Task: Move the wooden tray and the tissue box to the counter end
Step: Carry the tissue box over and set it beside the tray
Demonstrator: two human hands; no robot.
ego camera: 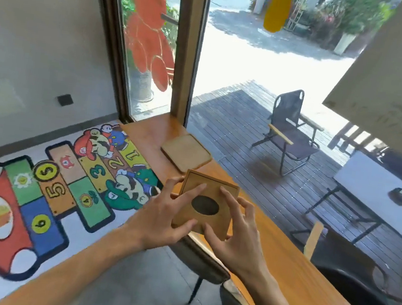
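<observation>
A square wooden tissue box (211,192) with a dark oval opening in its top sits between both hands, held over the near edge of the long wooden counter (290,261). My left hand (169,209) grips its left side, fingers over the top. My right hand (238,231) holds its right and front side. The flat wooden tray (186,152) lies on the counter farther along, close to the window end, apart from the box.
A big window runs along the counter's far side; a folding chair and a white table stand outside. Two stools (205,263) are tucked under the counter near me. A colourful hopscotch rug (62,185) covers the floor on the left.
</observation>
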